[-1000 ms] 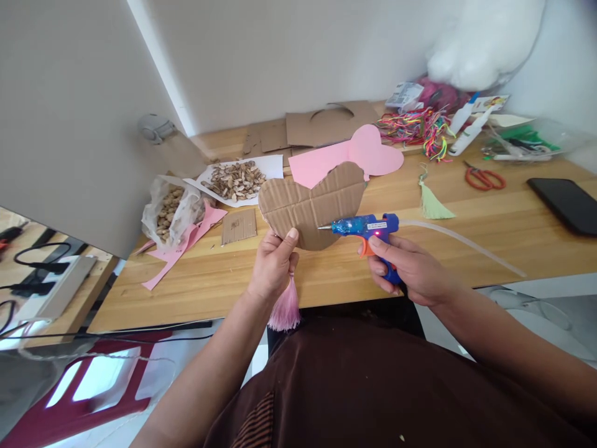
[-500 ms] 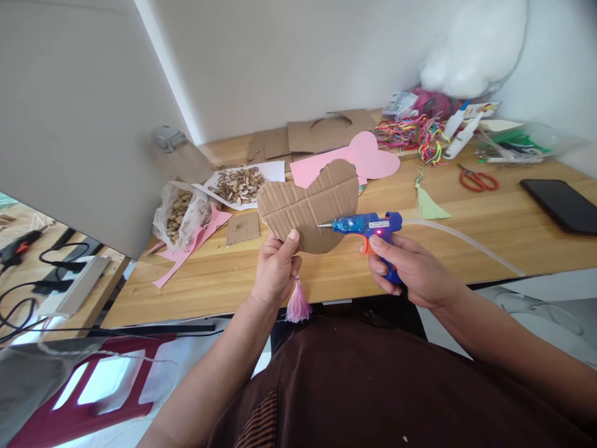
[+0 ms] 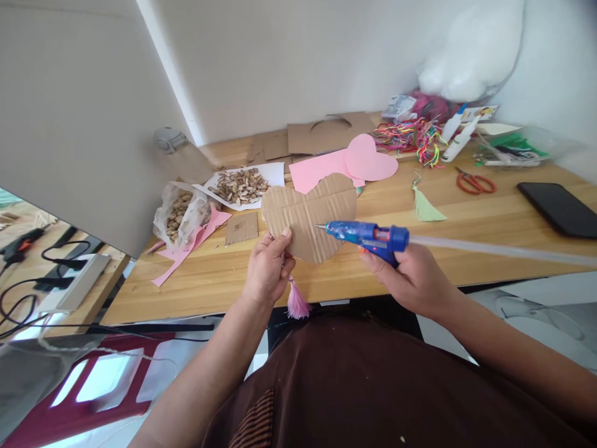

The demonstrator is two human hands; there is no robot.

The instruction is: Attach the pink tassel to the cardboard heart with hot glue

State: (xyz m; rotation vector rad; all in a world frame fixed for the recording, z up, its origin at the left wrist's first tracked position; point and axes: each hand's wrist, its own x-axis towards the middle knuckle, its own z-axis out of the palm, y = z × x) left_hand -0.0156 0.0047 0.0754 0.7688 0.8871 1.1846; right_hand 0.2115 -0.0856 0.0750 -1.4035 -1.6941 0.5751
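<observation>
My left hand (image 3: 269,266) grips the lower left edge of a heart-shaped piece of cardboard (image 3: 311,214), its thumb on the front face. From beneath that hand hangs a pink tassel (image 3: 297,301). A blue glue gun (image 3: 368,235) is in my right hand (image 3: 415,277), fingers wrapped round its handle. Its metal nozzle points left, over the middle of the cardboard heart; whether it touches the surface I cannot tell. A long clear glue stick (image 3: 489,247) sticks out from the back of the gun.
Behind the heart lie a pink paper heart (image 3: 369,158), cut cardboard (image 3: 321,134) and shells on white paper (image 3: 240,186). At left stands a bag of nuts (image 3: 180,214). Rightward are a green tassel (image 3: 425,202), red-handled scissors (image 3: 474,182), glue bottles (image 3: 459,142) and a black phone (image 3: 559,208).
The cardboard heart has tilted and dropped slightly toward me. My right hand has turned the glue gun, so its back and glue stick now swing up and right, with the nozzle still over the heart.
</observation>
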